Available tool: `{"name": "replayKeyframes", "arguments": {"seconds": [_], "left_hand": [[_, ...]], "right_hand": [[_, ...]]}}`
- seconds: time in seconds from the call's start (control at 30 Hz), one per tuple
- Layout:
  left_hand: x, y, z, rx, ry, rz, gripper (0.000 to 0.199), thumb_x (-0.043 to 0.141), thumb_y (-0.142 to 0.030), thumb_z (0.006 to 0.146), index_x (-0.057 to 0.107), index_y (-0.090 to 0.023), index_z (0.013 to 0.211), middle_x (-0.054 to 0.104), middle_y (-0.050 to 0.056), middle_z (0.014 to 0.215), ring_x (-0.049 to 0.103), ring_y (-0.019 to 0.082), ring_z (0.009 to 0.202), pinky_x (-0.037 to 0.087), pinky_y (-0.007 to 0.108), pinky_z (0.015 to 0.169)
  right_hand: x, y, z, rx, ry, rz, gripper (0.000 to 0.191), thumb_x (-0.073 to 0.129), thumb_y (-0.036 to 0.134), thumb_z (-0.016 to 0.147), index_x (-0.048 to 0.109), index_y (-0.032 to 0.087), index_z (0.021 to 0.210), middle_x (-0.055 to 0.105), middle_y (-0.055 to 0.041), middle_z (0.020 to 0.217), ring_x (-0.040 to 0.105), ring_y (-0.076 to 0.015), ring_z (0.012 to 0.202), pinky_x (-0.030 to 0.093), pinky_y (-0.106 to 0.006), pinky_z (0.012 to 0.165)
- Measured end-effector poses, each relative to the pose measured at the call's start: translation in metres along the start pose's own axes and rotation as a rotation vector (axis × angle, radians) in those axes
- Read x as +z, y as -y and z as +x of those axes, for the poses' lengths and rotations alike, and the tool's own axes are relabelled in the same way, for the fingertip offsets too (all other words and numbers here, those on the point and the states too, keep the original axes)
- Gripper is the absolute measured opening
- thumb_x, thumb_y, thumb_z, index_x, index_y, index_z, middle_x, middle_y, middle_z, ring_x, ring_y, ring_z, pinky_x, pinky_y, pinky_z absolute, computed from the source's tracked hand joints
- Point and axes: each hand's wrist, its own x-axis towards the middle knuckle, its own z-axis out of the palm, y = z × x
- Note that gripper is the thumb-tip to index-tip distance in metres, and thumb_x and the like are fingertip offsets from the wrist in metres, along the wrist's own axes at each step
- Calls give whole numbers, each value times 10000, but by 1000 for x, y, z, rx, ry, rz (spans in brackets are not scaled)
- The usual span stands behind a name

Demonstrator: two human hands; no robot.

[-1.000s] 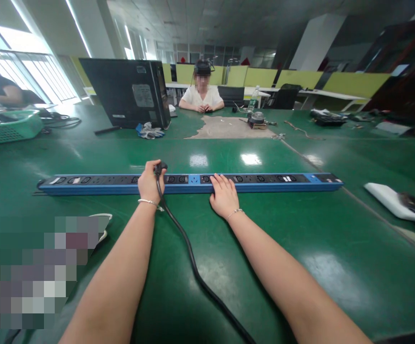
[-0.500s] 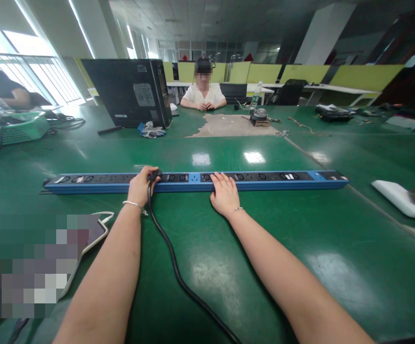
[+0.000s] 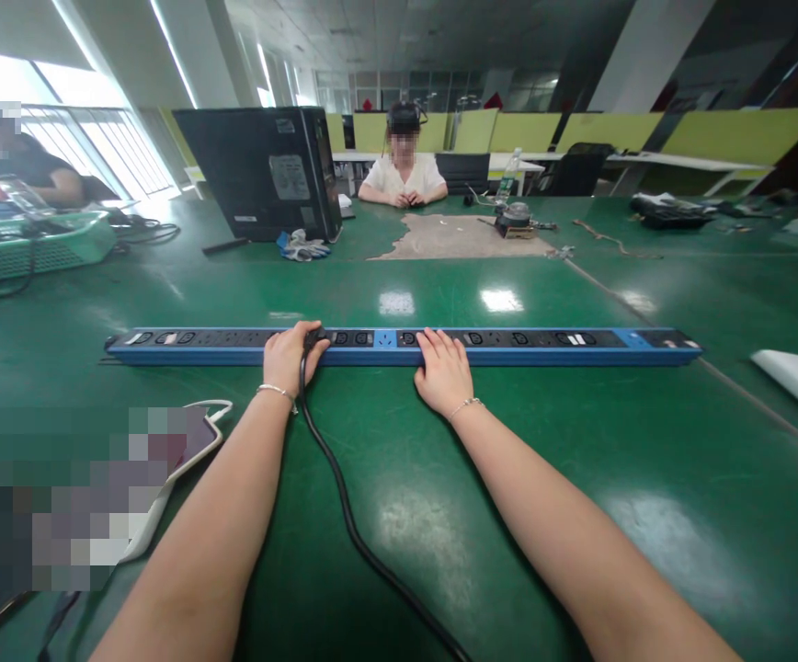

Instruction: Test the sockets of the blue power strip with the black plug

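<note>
A long blue power strip point(image 3: 543, 356) with a row of black sockets lies crosswise on the green table. My left hand point(image 3: 283, 359) is closed around a black power plug point(image 3: 314, 338) against the sockets left of the strip's middle. Whether the plug sits fully in a socket is hidden by my fingers. From it a thick black cord point(image 3: 345, 501) runs down between my forearms and out of the bottom edge. Right of the light-blue middle socket point(image 3: 385, 339), my right hand point(image 3: 446, 372) lies flat over the strip with its fingers stretched out.
A blurred tablet-like device point(image 3: 192, 450) lies at left, near my left forearm. Further back stand a green basket point(image 3: 61, 253), a black computer case point(image 3: 254, 175) and gloves point(image 3: 302, 246). A person point(image 3: 403, 175) sits across the table, another at far left. A white object point(image 3: 795, 382) lies at right.
The whole view has shifted slightly, so everything appears a little further right. Both hands keep their places on the power strip, with the plug still in my left hand.
</note>
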Motion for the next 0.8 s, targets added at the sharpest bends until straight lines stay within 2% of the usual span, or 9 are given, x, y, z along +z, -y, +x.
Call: {"name": "replayKeyframes", "arguments": {"seconds": [0.3,0.37,0.43,0.5,0.67,0.8], "left_hand": [[9,-4,-1,-70,-89,-87,329,514,-389,811,563,-222,1091,682,64,914,621,230,916,381,375,921],[8,-3,-1,-143,-189,-191,350,487,-406,832,527,-209,1118,672,64,937,624,211,892,413,351,880],[5,-5,-1,-226,-346,-310,387,440,-433,861,477,-191,1161,653,70,991,620,188,884,448,313,814],[2,-11,-3,-231,-410,-392,399,435,-448,867,462,-188,1168,639,66,1024,614,171,885,462,286,774],[5,-43,-7,-106,-115,-431,321,532,-357,828,518,-228,1121,670,30,947,624,167,873,468,291,795],[10,-71,-5,-27,27,-374,305,532,-279,828,538,-249,1132,686,27,969,627,183,918,456,322,850]], "right_hand": [[0,-1,1,3,5,1,558,454,189,789,434,143,1345,414,-71,1417,293,-227,1321,157,-425,1109],[1,-2,1,2,3,6,555,450,190,792,434,145,1345,413,-70,1417,291,-226,1323,156,-425,1109],[1,-2,1,0,3,13,553,451,193,792,437,143,1342,414,-72,1417,290,-229,1324,153,-427,1110],[1,-2,1,-1,1,19,553,454,192,789,441,138,1338,415,-77,1416,293,-232,1322,154,-429,1109],[1,-2,2,5,-1,28,553,453,178,788,435,140,1339,420,-87,1410,298,-227,1317,166,-435,1104],[1,-2,2,-3,2,30,556,458,180,784,437,135,1338,417,-85,1412,297,-228,1318,167,-434,1104]]}}
